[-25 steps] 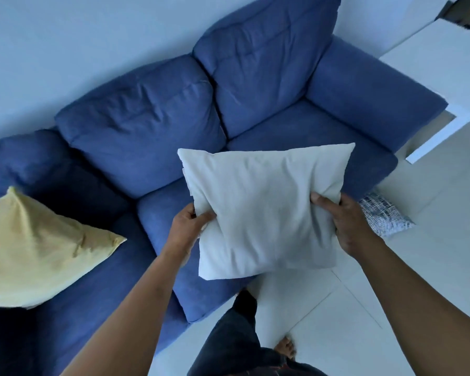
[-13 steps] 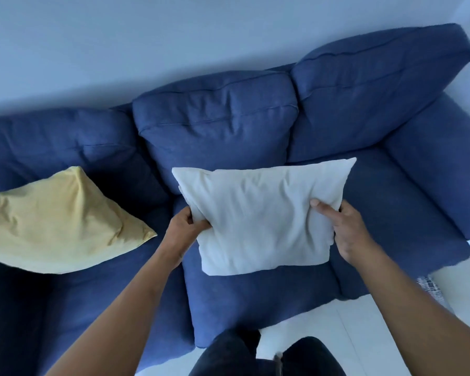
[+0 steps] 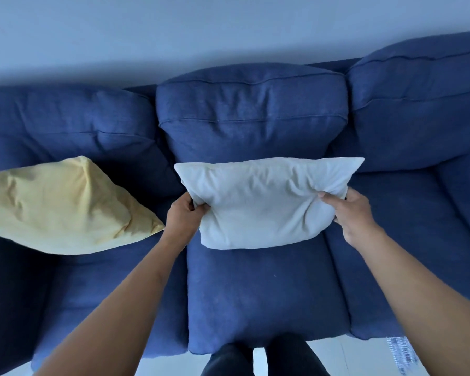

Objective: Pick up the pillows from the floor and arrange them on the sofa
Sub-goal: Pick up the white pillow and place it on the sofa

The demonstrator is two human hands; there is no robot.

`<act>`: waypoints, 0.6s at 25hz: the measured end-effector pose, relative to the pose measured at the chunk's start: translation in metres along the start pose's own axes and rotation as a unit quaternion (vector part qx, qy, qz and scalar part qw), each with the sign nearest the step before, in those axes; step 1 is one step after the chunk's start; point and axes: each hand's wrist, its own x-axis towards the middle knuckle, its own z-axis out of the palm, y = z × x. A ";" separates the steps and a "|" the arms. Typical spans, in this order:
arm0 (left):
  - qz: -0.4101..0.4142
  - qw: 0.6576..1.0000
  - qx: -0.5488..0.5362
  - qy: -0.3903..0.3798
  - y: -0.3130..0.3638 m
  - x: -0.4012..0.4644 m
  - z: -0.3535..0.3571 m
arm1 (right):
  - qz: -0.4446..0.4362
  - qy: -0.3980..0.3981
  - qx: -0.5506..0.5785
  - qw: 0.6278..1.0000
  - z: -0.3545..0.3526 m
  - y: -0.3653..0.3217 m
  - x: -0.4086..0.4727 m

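Two hands hold one white pillow over the middle seat of the blue sofa, its far edge against the middle back cushion. In the head view, the left hand pinches the pillow's left edge, fingers closed into the fabric; the right hand clamps the right edge (cloth bunched under the thumb). A yellow pillow leans on the left seat. Near right, a patterned pillow lies blurred on the floor. No writing is legible.
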 end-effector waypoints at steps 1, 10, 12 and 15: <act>-0.003 1.000 0.006 0.005 -0.001 0.011 0.004 | 0.001 0.000 -0.008 1.000 0.002 -0.001 0.012; -0.116 0.991 0.065 -0.035 0.005 0.097 0.041 | 0.069 -0.031 -0.146 0.986 0.030 -0.008 0.119; -0.114 0.992 0.057 0.000 0.012 0.108 0.046 | 0.065 -0.023 -0.149 0.986 0.034 -0.017 0.130; -0.129 0.988 -0.053 0.063 0.029 0.124 0.045 | 0.016 -0.009 -0.109 0.994 0.041 -0.031 0.142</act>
